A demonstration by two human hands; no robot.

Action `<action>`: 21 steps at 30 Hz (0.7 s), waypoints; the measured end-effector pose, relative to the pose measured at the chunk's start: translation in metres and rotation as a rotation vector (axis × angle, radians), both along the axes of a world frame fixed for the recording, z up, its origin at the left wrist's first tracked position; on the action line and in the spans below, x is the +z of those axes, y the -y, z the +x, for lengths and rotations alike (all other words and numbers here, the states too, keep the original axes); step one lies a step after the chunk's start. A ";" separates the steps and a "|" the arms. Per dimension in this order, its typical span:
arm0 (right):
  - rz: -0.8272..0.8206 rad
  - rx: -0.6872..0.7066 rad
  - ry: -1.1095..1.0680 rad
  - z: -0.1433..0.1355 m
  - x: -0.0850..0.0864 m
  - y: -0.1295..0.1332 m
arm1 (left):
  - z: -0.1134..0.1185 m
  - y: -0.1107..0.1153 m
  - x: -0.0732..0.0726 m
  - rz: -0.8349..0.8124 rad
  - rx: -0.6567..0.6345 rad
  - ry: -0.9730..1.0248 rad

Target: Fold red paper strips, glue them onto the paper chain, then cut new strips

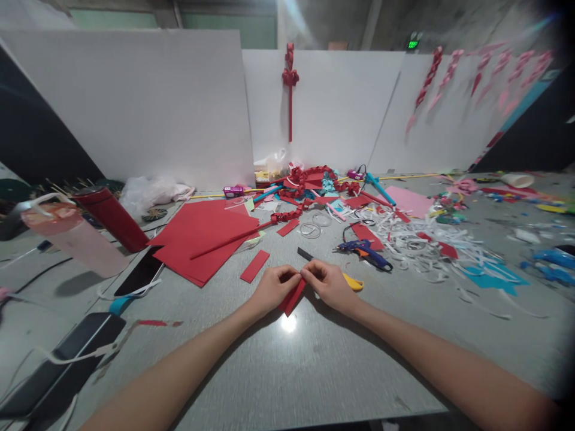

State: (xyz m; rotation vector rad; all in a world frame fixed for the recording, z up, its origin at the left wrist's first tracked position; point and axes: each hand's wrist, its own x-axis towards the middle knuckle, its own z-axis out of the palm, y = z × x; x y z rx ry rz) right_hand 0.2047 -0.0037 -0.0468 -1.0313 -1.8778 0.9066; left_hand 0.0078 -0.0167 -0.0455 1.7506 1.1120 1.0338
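Both hands meet over a small red paper piece (293, 300) at the middle of the table. My left hand (277, 287) pinches its upper end from the left, and my right hand (326, 284) pinches the same end from the right, with the fingertips almost touching. The lower part of the piece sticks out below the fingers. A flat red paper strip (255, 266) lies left of my left hand. Just beyond my right hand is a dark blade (305, 254), and a yellow handle (353, 282) shows at its right, partly hidden by the hand.
Large red sheets (206, 233) lie at the left, near a red bottle (110, 216), a pink bottle (76, 239) and a black power bank (85, 341). A blue glue gun (368, 254) and white paper shreds (417, 242) are at the right. White boards (323, 108) stand behind.
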 end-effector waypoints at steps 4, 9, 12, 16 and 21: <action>0.021 -0.015 0.005 0.000 0.000 0.001 | -0.001 -0.001 0.000 0.000 -0.021 0.022; 0.065 0.026 0.065 0.001 0.004 0.002 | -0.004 -0.004 0.000 -0.020 -0.031 0.056; 0.058 0.058 0.085 0.001 0.008 0.003 | -0.005 -0.005 -0.001 -0.032 -0.018 0.072; 0.100 0.037 0.074 0.001 0.009 0.003 | -0.005 -0.004 0.001 -0.038 -0.034 0.065; 0.094 0.071 0.088 0.004 0.006 0.002 | -0.005 -0.001 0.004 -0.023 -0.101 -0.023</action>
